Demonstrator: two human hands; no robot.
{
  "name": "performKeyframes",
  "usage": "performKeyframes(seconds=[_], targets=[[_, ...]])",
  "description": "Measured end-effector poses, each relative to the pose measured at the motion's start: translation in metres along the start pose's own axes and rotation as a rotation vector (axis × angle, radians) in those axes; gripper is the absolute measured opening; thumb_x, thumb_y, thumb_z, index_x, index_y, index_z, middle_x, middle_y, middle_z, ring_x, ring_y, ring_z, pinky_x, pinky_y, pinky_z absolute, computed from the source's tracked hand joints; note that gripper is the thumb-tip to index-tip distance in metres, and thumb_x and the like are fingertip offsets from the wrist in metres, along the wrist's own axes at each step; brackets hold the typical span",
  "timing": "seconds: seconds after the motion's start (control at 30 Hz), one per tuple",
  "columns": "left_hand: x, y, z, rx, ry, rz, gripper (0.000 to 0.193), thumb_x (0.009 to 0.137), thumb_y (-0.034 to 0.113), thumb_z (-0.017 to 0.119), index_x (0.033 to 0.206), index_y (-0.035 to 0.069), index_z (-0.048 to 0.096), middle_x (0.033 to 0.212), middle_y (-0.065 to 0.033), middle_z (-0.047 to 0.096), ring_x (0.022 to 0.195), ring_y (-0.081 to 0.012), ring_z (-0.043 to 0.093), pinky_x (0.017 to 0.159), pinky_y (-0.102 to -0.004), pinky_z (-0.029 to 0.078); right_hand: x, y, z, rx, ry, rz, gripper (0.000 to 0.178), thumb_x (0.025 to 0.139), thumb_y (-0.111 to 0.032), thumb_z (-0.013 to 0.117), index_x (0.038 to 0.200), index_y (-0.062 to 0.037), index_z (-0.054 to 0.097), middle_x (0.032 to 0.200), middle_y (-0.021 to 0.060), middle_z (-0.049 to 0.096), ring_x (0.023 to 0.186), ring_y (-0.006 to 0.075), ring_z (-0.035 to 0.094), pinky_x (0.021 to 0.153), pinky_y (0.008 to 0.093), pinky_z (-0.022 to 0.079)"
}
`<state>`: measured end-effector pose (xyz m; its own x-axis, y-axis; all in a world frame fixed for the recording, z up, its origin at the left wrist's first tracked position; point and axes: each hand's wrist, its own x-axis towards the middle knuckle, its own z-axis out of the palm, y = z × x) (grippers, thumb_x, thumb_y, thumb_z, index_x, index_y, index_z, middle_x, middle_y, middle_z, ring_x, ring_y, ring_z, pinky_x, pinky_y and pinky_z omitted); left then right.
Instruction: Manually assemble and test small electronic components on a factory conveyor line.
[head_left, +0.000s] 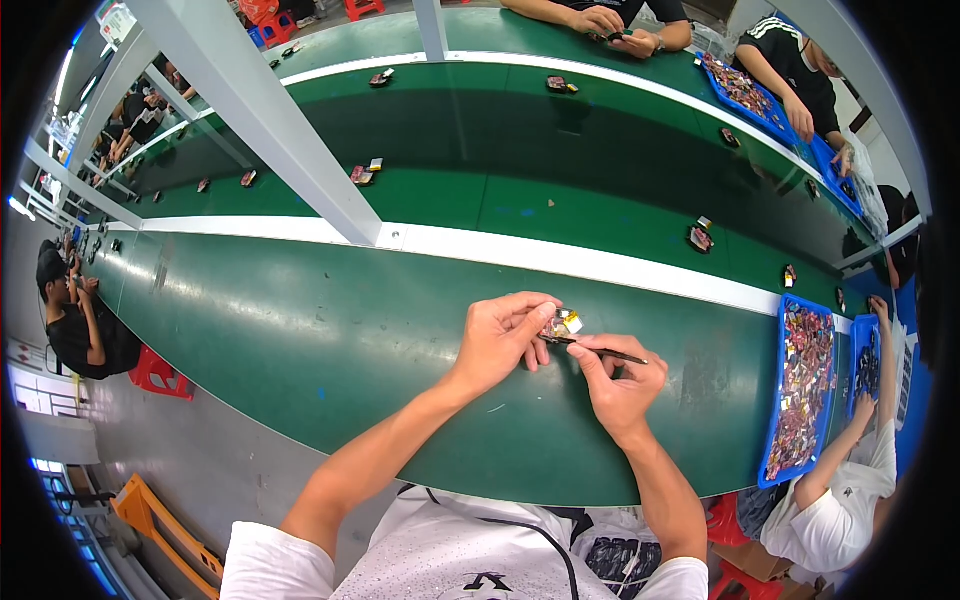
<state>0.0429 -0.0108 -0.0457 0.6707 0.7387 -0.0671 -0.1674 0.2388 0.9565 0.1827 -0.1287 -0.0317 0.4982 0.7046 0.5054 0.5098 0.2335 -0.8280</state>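
Note:
Above the green tabletop, my left hand point(497, 338) is closed on a small electronic assembly point(563, 322) with a silvery and yellow part, pinched between thumb and fingers. My right hand point(622, 388) grips slim black tweezers point(618, 353). Their tip points left and meets the lower edge of the assembly, beside my left fingertips. Exactly what the tip touches is too small to make out. My fingers cover part of the assembly.
A blue tray point(800, 390) heaped with small reddish parts stands at my right, near a co-worker in white point(850, 500). Beyond the white rail point(560, 262), a green conveyor belt point(480, 200) carries scattered assemblies. A white post point(270, 120) rises at the left. Other people sit along the line.

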Motion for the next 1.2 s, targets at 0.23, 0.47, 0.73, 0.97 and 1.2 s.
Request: performKeyframes(seconds=[0.23,0.47,0.73,0.97,1.2], targets=[[-0.0007,-0.0011,-0.0004,0.018,-0.002,0.001,0.024,0.103,0.012,0.061,0.114,-0.007,0.068,0.084,-0.0117,0.071,0.059,-0.0142,0.067,0.046,-0.0240,0.052,-0.0016,0.0032,-0.0012,0.009,-0.008,0.017,0.013,0.078,-0.001,0.085,0.087,-0.0050,0.077,0.062,-0.0026,0.065,0.044,0.0017,0.039,0.043,0.0216,0.027],[-0.0015,-0.0019,-0.0008,0.044,0.010,-0.003,0.022,0.102,0.011,0.062,0.109,-0.008,0.070,0.080,-0.0108,0.071,0.056,-0.0134,0.066,0.045,-0.0241,0.051,-0.0007,0.0020,-0.0023,0.023,-0.027,0.078,0.012,0.080,-0.001,0.084,0.088,-0.0041,0.077,0.061,-0.0036,0.063,0.044,0.0010,0.038,0.043,0.0216,0.026],[-0.0012,-0.0022,-0.0009,0.037,0.034,-0.007,0.022,0.101,0.011,0.063,0.107,-0.009,0.070,0.080,-0.0106,0.071,0.055,-0.0120,0.065,0.045,-0.0240,0.050,0.0016,0.0009,-0.0011,-0.015,-0.040,-0.032,0.015,0.077,-0.001,0.085,0.090,-0.0046,0.077,0.062,-0.0019,0.065,0.042,0.0020,0.038,0.043,0.0222,0.028],[-0.0015,-0.0001,0.0003,0.046,0.036,0.011,0.021,0.101,0.010,0.063,0.107,-0.008,0.071,0.079,-0.0096,0.071,0.055,-0.0119,0.064,0.045,-0.0237,0.050,0.0038,0.0003,-0.0037,-0.032,-0.072,-0.078,0.016,0.075,-0.001,0.085,0.088,-0.0052,0.077,0.067,0.0014,0.070,0.040,0.0041,0.039,0.042,0.0227,0.029],[-0.0015,0.0002,0.0005,0.039,0.035,0.006,0.022,0.101,0.011,0.063,0.107,-0.008,0.071,0.079,-0.0091,0.071,0.054,-0.0113,0.064,0.044,-0.0236,0.049,0.0047,-0.0014,-0.0011,-0.039,-0.075,-0.214,0.016,0.073,0.001,0.084,0.085,-0.0048,0.074,0.083,0.0071,0.078,0.039,0.0061,0.041,0.041,0.0232,0.033]])
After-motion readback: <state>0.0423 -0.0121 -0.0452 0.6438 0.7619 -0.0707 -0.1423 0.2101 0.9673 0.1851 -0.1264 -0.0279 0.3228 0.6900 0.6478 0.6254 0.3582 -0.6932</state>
